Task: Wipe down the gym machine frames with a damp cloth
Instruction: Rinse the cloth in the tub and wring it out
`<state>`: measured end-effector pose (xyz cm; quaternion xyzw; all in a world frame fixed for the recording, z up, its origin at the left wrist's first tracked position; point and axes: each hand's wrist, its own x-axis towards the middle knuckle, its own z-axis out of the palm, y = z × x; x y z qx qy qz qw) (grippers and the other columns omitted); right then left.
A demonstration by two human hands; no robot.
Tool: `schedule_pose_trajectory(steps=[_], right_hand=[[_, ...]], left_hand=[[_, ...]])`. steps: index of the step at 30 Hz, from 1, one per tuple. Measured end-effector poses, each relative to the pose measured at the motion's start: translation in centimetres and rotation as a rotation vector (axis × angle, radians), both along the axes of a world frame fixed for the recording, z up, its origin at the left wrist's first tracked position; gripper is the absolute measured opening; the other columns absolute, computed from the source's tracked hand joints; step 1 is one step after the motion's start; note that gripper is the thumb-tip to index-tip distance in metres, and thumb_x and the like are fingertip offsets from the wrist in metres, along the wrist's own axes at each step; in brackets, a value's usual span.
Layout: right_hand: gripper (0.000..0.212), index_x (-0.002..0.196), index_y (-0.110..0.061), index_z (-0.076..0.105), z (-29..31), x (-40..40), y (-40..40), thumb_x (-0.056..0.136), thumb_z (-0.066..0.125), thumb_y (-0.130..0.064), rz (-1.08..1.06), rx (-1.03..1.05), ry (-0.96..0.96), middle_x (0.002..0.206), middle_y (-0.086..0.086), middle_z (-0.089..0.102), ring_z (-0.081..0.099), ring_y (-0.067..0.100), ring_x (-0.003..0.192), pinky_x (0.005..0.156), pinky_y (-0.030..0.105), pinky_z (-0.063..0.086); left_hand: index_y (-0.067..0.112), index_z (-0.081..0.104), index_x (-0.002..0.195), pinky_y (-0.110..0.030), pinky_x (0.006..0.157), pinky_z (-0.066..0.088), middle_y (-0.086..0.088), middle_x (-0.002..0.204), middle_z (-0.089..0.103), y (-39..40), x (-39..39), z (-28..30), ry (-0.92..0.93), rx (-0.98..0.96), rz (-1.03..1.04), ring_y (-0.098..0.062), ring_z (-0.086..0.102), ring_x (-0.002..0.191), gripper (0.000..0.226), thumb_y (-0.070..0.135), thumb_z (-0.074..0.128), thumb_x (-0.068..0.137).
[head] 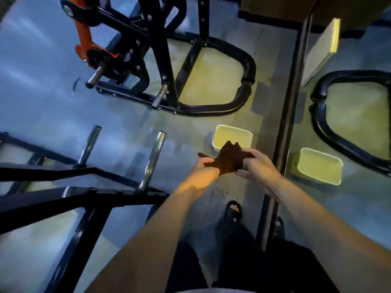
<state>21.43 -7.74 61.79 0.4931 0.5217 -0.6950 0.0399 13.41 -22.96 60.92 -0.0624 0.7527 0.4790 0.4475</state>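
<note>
Above the gym floor (53,102), both hands, left hand (204,173) and right hand (257,166), grip a dark cloth (229,158)

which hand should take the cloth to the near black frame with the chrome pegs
Left, probably. Both hands grip the dark cloth, but the left hand is on the side of the near frame. The right hand would have to cross the body.

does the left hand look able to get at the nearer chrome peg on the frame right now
Probably yes: the chrome peg stands just beside the left hand with nothing between them, but both hands grip the cloth, so it must let go first.
</note>
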Motion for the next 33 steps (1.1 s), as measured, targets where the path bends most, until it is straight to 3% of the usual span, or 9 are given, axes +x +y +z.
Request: schedule_pose_trajectory(steps=[4, 6, 8, 11, 15, 19, 26, 30, 33], right_hand=[[0.045, 0.131, -0.010, 0.058, -3.0, -2.3, 4.5, 0.092, 0.060, 0.013, 0.257, 0.191, -0.029, 0.108, 0.016, 0.071, 0.072, 0.027, 0.090, 0.072, 0.030, 0.062], [0.033, 0.120, -0.016, 0.067, -4.6, -3.3, 6.7, 0.091, 0.067, 0.002, 0.399, 0.397, -0.064, 0.097, 0.008, 0.076, 0.074, 0.026, 0.090, 0.079, 0.036, 0.063], [0.022, 0.113, -0.023, 0.071, -6.1, -4.0, 8.3, 0.093, 0.072, -0.013, 0.560, 0.561, -0.101, 0.090, -0.002, 0.076, 0.073, 0.017, 0.087, 0.080, 0.032, 0.059], [0.012, 0.107, -0.032, 0.072, -8.4, -5.2, 10.0, 0.096, 0.070, -0.030, 0.665, 0.639, -0.147, 0.087, -0.012, 0.074, 0.070, 0.010, 0.083, 0.080, 0.037, 0.060], [0.014, 0.110, -0.034, 0.074, -12.8, -6.6, 12.9, 0.099, 0.065, -0.035, 0.638, 0.665, -0.194, 0.090, -0.011, 0.075, 0.071, 0.013, 0.086, 0.080, 0.047, 0.062], [0.019, 0.118, -0.034, 0.073, -18.0, -7.9, 16.2, 0.104, 0.060, -0.036, 0.698, 0.702, -0.227, 0.098, -0.009, 0.074, 0.069, 0.016, 0.091, 0.083, 0.044, 0.060], [0.021, 0.117, -0.026, 0.072, -32.5, -10.6, 22.6, 0.105, 0.056, -0.022, 0.601, 0.639, -0.199, 0.087, -0.008, 0.070, 0.066, 0.010, 0.080, 0.067, 0.021, 0.051], [0.018, 0.104, -0.028, 0.076, -42.2, -12.3, 24.8, 0.100, 0.060, -0.020, 0.454, 0.577, -0.175, 0.091, -0.001, 0.077, 0.073, 0.023, 0.089, 0.087, 0.045, 0.061], [0.018, 0.090, -0.032, 0.073, -49.0, -13.7, 26.0, 0.099, 0.063, -0.020, 0.375, 0.566, -0.145, 0.087, -0.003, 0.078, 0.074, 0.020, 0.087, 0.089, 0.047, 0.062]], left_hand=[[0.013, 0.046, 0.106, -0.025, 0.066, 0.045, -0.002, 0.093, 0.049, 3.3, -4.0, -2.0, 0.199, -0.106, -0.327, -0.017, 0.052, 0.089, 0.034, -0.012, 0.060, 0.088], [0.020, 0.037, 0.110, -0.032, 0.075, 0.042, -0.008, 0.105, 0.049, 4.8, -6.1, -3.9, 0.305, -0.189, -0.492, -0.024, 0.052, 0.097, 0.041, -0.010, 0.056, 0.087], [0.025, 0.033, 0.114, -0.036, 0.079, 0.041, -0.012, 0.112, 0.046, 5.7, -7.9, -6.1, 0.376, -0.247, -0.646, -0.027, 0.051, 0.098, 0.049, -0.008, 0.054, 0.085], [0.021, 0.036, 0.123, -0.040, 0.085, 0.046, -0.014, 0.114, 0.046, 7.4, -10.2, -9.7, 0.439, -0.270, -0.794, -0.029, 0.052, 0.097, 0.047, -0.001, 0.059, 0.089], [0.016, 0.051, 0.119, -0.033, 0.081, 0.041, -0.006, 0.104, 0.045, 9.9, -12.4, -14.5, 0.571, -0.228, -0.804, -0.028, 0.053, 0.097, 0.023, 0.009, 0.056, 0.098], [0.022, 0.060, 0.115, -0.032, 0.092, 0.043, 0.000, 0.123, 0.034, 12.3, -13.5, -20.2, 0.659, -0.281, -0.813, -0.017, 0.031, 0.113, 0.016, 0.020, 0.057, 0.100], [0.026, 0.068, 0.112, -0.037, 0.084, 0.054, -0.004, 0.106, 0.071, 17.5, -16.5, -34.6, 0.559, -0.188, -0.601, -0.023, 0.063, 0.098, 0.014, 0.030, 0.060, 0.100], [0.020, 0.074, 0.112, -0.039, 0.091, 0.057, 0.000, 0.104, 0.074, 20.9, -18.4, -43.6, 0.543, -0.133, -0.419, -0.020, 0.068, 0.097, 0.018, 0.024, 0.069, 0.095], [0.017, 0.076, 0.115, -0.039, 0.098, 0.056, -0.003, 0.108, 0.074, 23.2, -20.3, -50.2, 0.524, -0.113, -0.434, -0.021, 0.068, 0.102, 0.021, 0.022, 0.064, 0.099]])
